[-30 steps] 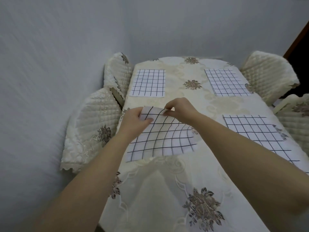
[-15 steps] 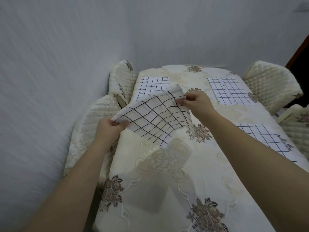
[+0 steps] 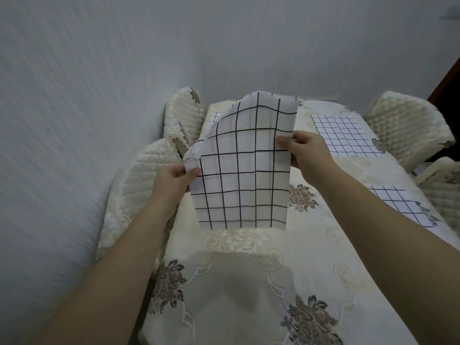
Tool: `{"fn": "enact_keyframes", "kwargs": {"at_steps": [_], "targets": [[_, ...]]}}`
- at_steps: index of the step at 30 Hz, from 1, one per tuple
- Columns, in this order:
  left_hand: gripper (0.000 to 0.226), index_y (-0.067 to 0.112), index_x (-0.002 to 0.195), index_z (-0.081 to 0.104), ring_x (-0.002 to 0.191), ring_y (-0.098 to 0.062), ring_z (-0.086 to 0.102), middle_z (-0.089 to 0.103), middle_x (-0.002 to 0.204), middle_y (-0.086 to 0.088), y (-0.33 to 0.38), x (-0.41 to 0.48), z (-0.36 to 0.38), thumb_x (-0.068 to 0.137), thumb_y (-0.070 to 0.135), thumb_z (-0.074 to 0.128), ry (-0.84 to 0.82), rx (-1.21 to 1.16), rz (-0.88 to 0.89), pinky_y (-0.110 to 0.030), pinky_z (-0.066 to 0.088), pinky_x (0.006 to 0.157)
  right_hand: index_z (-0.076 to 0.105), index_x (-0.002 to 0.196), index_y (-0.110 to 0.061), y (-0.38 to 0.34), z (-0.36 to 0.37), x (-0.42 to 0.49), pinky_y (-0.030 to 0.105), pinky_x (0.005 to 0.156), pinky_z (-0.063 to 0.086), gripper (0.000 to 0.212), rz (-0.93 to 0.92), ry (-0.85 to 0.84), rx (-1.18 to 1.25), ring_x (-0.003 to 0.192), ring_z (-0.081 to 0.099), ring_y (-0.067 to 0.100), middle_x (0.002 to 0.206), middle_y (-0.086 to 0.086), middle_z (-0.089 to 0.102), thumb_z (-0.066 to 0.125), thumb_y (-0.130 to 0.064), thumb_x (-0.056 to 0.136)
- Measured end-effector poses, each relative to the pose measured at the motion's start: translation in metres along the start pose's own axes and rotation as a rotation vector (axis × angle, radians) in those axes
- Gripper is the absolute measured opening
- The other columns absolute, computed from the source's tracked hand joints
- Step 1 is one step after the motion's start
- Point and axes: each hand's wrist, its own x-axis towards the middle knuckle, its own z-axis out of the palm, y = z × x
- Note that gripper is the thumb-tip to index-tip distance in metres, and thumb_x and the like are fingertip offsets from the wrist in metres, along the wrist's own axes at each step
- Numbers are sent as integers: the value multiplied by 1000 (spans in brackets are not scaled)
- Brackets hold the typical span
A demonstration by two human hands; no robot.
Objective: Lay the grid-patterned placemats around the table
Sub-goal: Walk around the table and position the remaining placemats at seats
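A grid-patterned placemat [image 3: 244,168] is held up at the centre of the frame, over the worktop [image 3: 249,282], with its black-lined white face turned toward the camera. Its left edge is pinched by the left hand [image 3: 174,180], thumb on the front and fingers curled behind, and a small strip of the sheet is folded over at that spot. Its right edge is pinched somewhat higher by the right hand [image 3: 306,150], whose thumb is pressed on the front face while the fingers are wrapped behind. The top of the sheet is bowed away toward the far end, and the bottom edge is hung loose near the cream tablecloth [image 3: 224,319], which is patterned with brown flower motifs; whether the two touch cannot be told. Three more mats are laid flat on the worktop. Of the far-left placemat [image 3: 216,117] only a corner is seen, beside the raised sheet in the upper middle. The far-right placemat [image 3: 346,135] is seen at the upper right. The near-right placemat [image 3: 403,205], at the right edge, is partly hidden behind the right forearm. Quilted covers are seen at both sides: a far-left chair cover [image 3: 181,115] and a near-left chair cover [image 3: 139,185] against the pale wall [image 3: 99,70], and a far-right chair cover [image 3: 403,120] and a near-right chair cover [image 3: 443,192] at the right edge.
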Motion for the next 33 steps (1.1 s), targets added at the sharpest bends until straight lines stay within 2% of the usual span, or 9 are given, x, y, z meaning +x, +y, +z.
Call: {"fn": "enact_keyframes", "kwargs": {"at_steps": [8, 13, 17, 20, 25, 28, 30, 31, 33], "targets": [[18, 0, 102, 70, 85, -26, 70, 72, 99, -15, -4, 19, -4, 89, 12, 65, -30, -21, -63, -40, 59, 78, 70, 94, -15, 24, 3, 15, 36, 69, 60, 8, 106, 83, 35, 74, 69, 21, 91, 7, 72, 65, -14, 88], [11, 4, 94, 73, 86, -29, 71, 73, 98, -17, -26, 39, -9, 87, 10, 66, -33, -23, -166, -41, 58, 80, 70, 99, -9, 57, 11, 31, 28, 58, 55, 14, 207, 128, -7, 69, 67, 20, 88, 8, 71, 65, -17, 89], [15, 0, 93, 72, 92, -39, 68, 72, 97, -23, -56, 51, -12, 86, 12, 68, -20, 28, -286, -52, 55, 85, 69, 103, -7, 99, 19, 44, 23, 50, 51, 18, 320, 137, -48, 70, 66, 20, 88, 8, 70, 62, -18, 91], [17, -4, 92, 71, 87, -40, 68, 71, 95, -27, -78, 57, -15, 87, 12, 67, -12, 54, -338, -53, 56, 81, 68, 101, -7, 132, 23, 50, 29, 58, 55, 16, 397, 127, -75, 75, 67, 22, 89, 8, 70, 60, -18, 92], [16, -2, 84, 72, 76, -34, 65, 70, 90, -28, -115, 69, -20, 85, 14, 70, -12, 123, -381, -49, 54, 75, 69, 94, -5, 174, 28, 62, 32, 58, 58, 15, 450, 126, -105, 71, 67, 24, 85, 13, 70, 60, -16, 92], [43, 1, 79, 71, 72, -30, 58, 66, 81, -17, -142, 82, -29, 68, 41, 80, -22, 161, -418, -46, 49, 67, 70, 81, -12, 191, 31, 71, 48, 76, 59, 13, 482, 123, -143, 79, 67, 30, 96, 24, 70, 63, -19, 90], [57, 8, 75, 63, 70, -25, 51, 55, 78, -9, -172, 94, -37, 54, 57, 82, -45, 194, -431, -40, 43, 66, 71, 78, -8, 200, 32, 76, 55, 79, 56, 17, 501, 123, -186, 78, 66, 30, 98, 29, 68, 66, -22, 87], [56, 13, 76, 62, 69, -24, 50, 53, 78, -7, -178, 97, -39, 53, 60, 81, -52, 205, -432, -38, 42, 66, 71, 77, -5, 203, 33, 78, 57, 79, 55, 20, 504, 120, -206, 76, 65, 30, 98, 31, 67, 67, -23, 85], [56, 4, 75, 63, 68, -24, 51, 53, 76, -9, -175, 98, -37, 56, 54, 80, -45, 206, -437, -37, 42, 66, 69, 76, -1, 210, 36, 83, 57, 78, 55, 23, 512, 129, -233, 74, 65, 30, 94, 33, 66, 69, -23, 83]]}}
